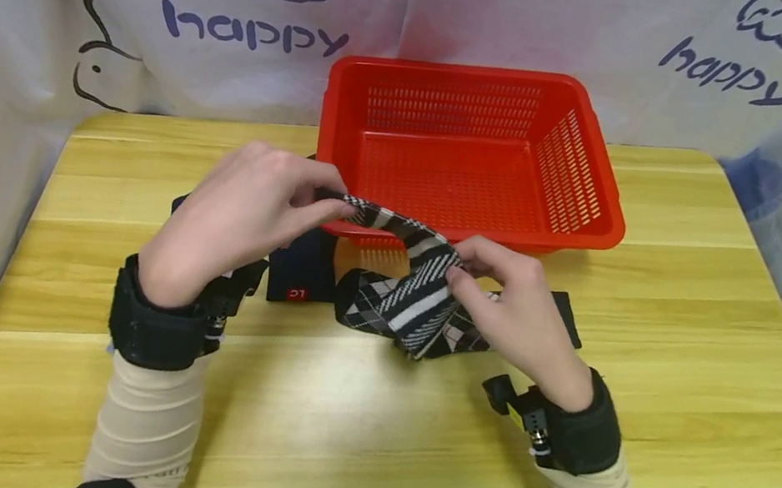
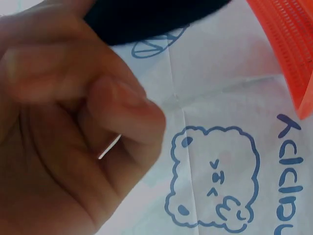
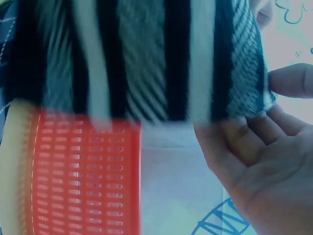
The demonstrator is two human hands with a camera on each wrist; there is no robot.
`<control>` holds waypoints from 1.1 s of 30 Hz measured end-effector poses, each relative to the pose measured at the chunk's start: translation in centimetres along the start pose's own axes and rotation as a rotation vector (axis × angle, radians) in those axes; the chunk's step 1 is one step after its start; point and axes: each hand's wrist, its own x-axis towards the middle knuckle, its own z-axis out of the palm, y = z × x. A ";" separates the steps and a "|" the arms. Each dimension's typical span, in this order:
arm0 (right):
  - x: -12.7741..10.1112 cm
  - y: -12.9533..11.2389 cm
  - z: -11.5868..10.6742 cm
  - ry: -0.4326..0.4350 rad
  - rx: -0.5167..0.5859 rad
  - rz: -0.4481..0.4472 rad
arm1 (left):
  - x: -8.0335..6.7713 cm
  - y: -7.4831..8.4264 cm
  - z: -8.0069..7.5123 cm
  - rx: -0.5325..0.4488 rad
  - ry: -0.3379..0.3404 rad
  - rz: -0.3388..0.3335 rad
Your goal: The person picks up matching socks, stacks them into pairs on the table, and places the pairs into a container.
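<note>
Both hands work at one piece of cloth above the near middle of the table. The left hand has its fingers curled and its fingertips pinch the far left end of the black-and-white patterned sock, lifting that end just in front of the basket's near rim. The right hand has its fingers bent over the sock's right part and pinches the fabric between thumb and fingers. In the right wrist view the sock fills the upper frame as broad black, white and grey stripes, with fingertips touching its edge. In the left wrist view the left hand is closed tight, thumb against bent fingers, with dark cloth at the top.

The sock hangs between the two hands, its lower bulk resting on or just above the wooden table. Under and behind it lies a dark navy cloth with a small red label, flat on the table. Just beyond stands the red plastic basket. A white printed sheet with blue cartoon drawings and the word "happy" hangs along the far side.
</note>
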 end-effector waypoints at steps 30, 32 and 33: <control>0.6 3.1 -1.7 -0.469 -0.151 -0.059 | 3.7 1.7 7.9 0.006 -0.535 0.220; 0.6 3.1 -1.7 -0.472 -0.147 -0.068 | 4.1 1.8 8.7 -0.080 -0.548 0.289; 0.6 3.1 -1.7 -0.470 -0.146 -0.072 | 4.3 1.7 9.0 -0.134 -0.558 0.320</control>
